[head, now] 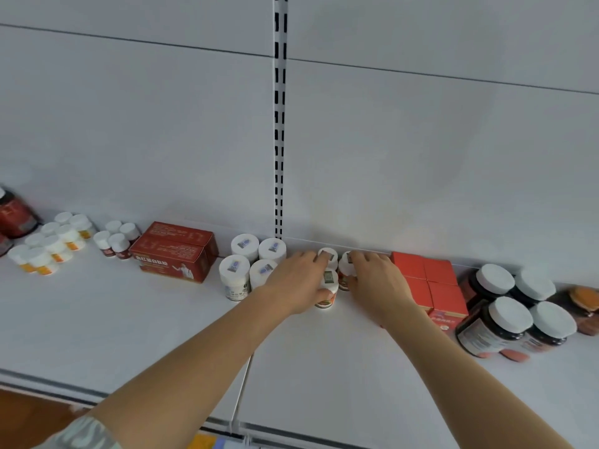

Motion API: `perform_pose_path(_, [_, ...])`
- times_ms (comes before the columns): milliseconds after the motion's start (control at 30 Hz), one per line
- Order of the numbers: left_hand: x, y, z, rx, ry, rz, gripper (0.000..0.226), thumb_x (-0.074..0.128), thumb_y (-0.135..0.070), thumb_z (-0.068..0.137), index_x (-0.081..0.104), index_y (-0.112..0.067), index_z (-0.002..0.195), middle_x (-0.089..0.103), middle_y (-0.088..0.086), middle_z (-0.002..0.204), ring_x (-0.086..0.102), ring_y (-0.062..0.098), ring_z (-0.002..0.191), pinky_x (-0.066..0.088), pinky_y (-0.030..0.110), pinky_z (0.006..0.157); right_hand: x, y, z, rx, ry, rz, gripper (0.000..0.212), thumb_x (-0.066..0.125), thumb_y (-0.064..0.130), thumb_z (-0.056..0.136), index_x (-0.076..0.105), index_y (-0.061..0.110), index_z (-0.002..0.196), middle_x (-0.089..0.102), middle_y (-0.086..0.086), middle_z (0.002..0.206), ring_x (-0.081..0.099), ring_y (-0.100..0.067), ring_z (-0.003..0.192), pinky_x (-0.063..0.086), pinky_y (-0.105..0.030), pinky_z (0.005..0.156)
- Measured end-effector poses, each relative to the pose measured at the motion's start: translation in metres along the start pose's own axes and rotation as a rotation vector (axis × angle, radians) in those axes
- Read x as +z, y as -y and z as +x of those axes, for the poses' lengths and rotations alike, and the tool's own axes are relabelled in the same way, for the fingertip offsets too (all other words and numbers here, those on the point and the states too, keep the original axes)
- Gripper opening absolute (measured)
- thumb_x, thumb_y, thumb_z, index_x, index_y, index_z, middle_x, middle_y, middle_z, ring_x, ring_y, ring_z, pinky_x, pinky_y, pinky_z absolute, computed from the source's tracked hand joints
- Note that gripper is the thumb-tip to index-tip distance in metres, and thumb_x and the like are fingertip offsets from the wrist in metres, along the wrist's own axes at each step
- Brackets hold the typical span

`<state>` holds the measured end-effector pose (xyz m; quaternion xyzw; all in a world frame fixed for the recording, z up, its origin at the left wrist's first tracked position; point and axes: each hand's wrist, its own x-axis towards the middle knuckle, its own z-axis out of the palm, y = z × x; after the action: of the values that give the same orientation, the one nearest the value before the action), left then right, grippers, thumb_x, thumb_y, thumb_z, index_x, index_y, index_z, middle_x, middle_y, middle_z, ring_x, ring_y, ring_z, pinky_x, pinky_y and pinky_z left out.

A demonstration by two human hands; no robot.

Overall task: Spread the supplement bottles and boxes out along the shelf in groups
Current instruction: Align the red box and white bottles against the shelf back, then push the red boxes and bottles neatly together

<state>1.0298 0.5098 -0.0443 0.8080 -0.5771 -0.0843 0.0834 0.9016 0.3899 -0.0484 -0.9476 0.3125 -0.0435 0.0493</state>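
Left hand [296, 280] and right hand [376, 280], fingers curled, cup small white-capped bottles [327, 286] between them, just left of the red boxes [431, 280].

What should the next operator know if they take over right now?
Left hand and right hand: each closed around the cluster of small white-capped bottles mid-shelf, by the back wall.
Already grouped: four white bottles left of the hands, dark red boxes beyond them, bright red boxes and dark jars to the right.
Left: set this cluster as its own group, with gaps either side.
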Motion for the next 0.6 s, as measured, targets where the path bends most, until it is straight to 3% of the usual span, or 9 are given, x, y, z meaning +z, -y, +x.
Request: perform_pose_path(600, [0.0032,0.0011,0.0034,0.004,0.008,-0.016,0.061,0.065,-0.039,0.091,0.039,-0.011,0.139,0.052,0.010,0.128,0.053,0.029,0.116,0.046,0.039,0.090,0.0001,-0.0004,0.0018,0.008,-0.019,0.010,0.030,0.056,0.023,0.092,0.055,0.013,0.120,0.064,-0.008,0.116,0.055,-0.031,0.112,0.050,-0.040,0.083])
